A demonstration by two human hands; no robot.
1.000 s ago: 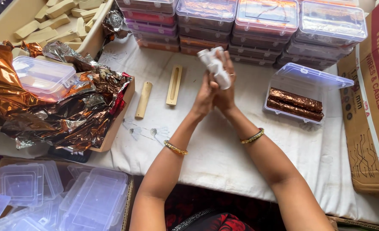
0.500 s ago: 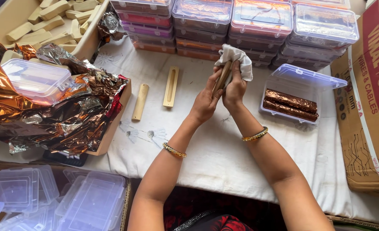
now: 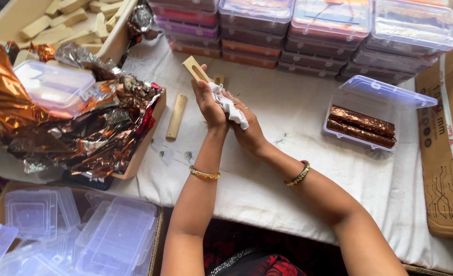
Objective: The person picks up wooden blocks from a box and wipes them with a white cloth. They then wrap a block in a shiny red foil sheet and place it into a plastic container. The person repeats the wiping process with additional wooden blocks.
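White cloth (image 3: 287, 184) covers a worktable seen from above, crowded on three sides. Along the far edge stand stacks of closed clear plastic boxes (image 3: 308, 30) with coloured contents. At the right edge lies a large cardboard carton (image 3: 448, 153). On the left, a heap of crumpled copper-coloured foil (image 3: 68, 128) fills a shallow box, with one closed clear box (image 3: 55, 87) resting on top of it. Behind that, a tray (image 3: 1, 23) holds many pale wooden blocks. At the lower left, a carton holds empty clear lids and boxes (image 3: 103, 235).

Right of centre, an open clear box (image 3: 362, 122) sits on the cloth with two foil-wrapped rolls (image 3: 362, 125) lying side by side inside, its lid tipped back.

At the middle of the table, the person's two hands meet above the cloth. The left hand (image 3: 208, 105) has its fingers closed around a pale wooden stick (image 3: 194, 69), which points up and away, its top end clear of the hand. The right hand (image 3: 247, 130) presses a small white rag (image 3: 229, 107) against the lower part of that stick, fingers curled on the rag.

A second, rounded wooden stick (image 3: 177, 116) lies on the cloth just left of the hands, near the foil box.

Judging by the grip, the stick is being wiped; the next stroke would need the rag drawn along its length while the left hand holds firm.
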